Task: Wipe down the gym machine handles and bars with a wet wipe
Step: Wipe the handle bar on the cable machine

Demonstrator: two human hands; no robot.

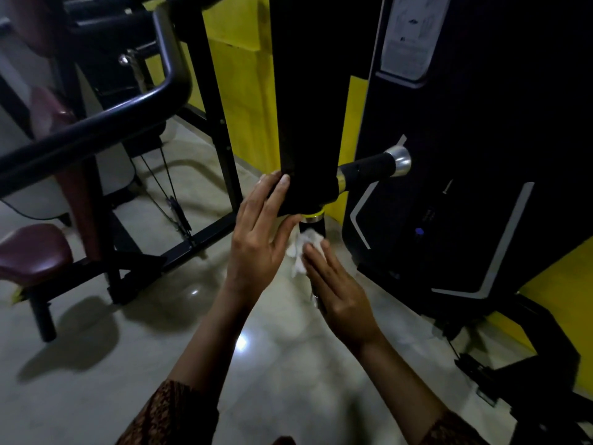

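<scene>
Wipe (303,248) position: pressed against the lower handle (317,228), just beneath the yellow ring (313,215), under your right hand (343,300). Its fingers (321,263) lie straight and close together along the handle; the thumb is hidden. The handle's long axis runs from the ring down toward you, so stroke lengthwise. Your left hand (256,242) rests flat, fingers straight and slightly spread, on the bottom end of the black arm (305,123). The grip looks round and matte black, with a polished metal collar. The side handle (365,170) projects rightward, apart from both hands.
</scene>
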